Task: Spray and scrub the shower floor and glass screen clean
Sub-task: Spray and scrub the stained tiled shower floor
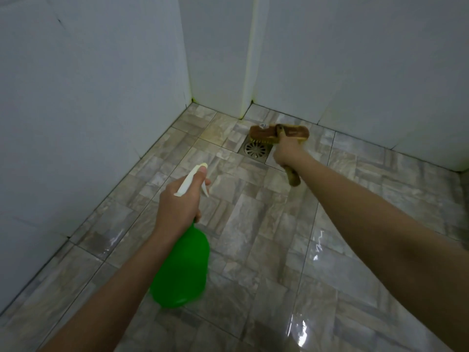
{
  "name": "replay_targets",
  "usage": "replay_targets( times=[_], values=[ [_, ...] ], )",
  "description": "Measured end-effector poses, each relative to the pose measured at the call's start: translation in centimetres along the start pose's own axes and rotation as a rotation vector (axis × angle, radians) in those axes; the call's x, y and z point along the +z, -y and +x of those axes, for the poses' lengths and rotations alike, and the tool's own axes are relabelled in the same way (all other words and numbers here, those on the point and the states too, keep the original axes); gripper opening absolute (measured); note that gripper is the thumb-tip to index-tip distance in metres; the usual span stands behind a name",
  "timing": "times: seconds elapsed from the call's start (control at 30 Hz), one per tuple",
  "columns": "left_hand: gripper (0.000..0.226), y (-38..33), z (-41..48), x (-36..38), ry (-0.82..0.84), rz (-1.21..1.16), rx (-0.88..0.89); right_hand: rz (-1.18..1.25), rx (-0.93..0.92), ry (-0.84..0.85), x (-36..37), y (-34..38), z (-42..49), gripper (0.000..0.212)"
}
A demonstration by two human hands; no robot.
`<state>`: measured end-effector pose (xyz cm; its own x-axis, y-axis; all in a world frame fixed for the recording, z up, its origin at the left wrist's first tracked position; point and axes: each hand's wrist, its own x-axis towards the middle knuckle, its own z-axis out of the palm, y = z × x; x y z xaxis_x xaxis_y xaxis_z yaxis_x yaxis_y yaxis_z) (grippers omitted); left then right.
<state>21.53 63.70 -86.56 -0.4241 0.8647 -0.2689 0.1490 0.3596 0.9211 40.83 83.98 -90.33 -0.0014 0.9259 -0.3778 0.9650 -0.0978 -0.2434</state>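
While your left hand [177, 207] was curled round the neck of the green spray bottle [182, 270], your thumb lay along the top of its white spray head [191, 181] and a fingertip showed just past the trigger; the bottle's body hung below and behind that hand, under your wrist, with the nozzle pointing ahead of the hand toward the far corner; it was held clear above the shower floor [253, 224]. Your right hand [288, 152] was stretched farther out and was wrapped tight round the wooden handle of the scrub brush [279, 133]; the brush head sat just beyond your knuckles, its yellowish bristles down on the tiles; the butt of the handle stuck out behind the hand, toward you. The metal drain [256, 149] lay just to the left of that hand, touching the bristles at its far edge. Wet sheen showed on the floor beneath your right forearm; pale walls [88, 97] met in a corner just past the brush head, well ahead of both hands.
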Motion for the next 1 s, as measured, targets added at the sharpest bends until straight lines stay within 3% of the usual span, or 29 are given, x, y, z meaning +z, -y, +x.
replay_targets(
  times=[0.17,0.37,0.47,0.67,0.77,0.93,1.0],
  values=[
    [0.045,-0.2,-0.2,0.0,0.007,-0.016,-0.01,-0.162,-0.004,0.113,0.7,1.2,-2.1,0.095],
    [0.045,-0.5,-0.6,-0.1,0.008,-0.005,-0.018,-0.213,0.0,0.066,-2.5,2.3,-0.2,0.071],
    [0.045,-0.4,-0.6,-0.4,0.011,-0.018,-0.022,-0.303,-0.061,0.091,-0.3,1.7,-1.9,0.081],
    [0.047,-0.1,-0.5,-1.1,0.002,-0.017,-0.014,-0.13,-0.003,0.022,-1.1,1.1,0.2,0.091],
    [0.047,0.0,-0.5,-1.1,0.019,-0.003,-0.014,-0.151,-0.1,0.038,1.5,0.9,-0.9,0.095],
    [0.046,0.1,-0.4,-0.9,0.024,-0.001,-0.013,-0.11,-0.04,-0.02,-1.1,-0.3,1.6,0.077],
    [0.045,0.2,-0.5,-0.8,0.021,0.001,-0.014,-0.103,-0.055,-0.029,0.2,0.4,1.2,0.08]
  ],
)
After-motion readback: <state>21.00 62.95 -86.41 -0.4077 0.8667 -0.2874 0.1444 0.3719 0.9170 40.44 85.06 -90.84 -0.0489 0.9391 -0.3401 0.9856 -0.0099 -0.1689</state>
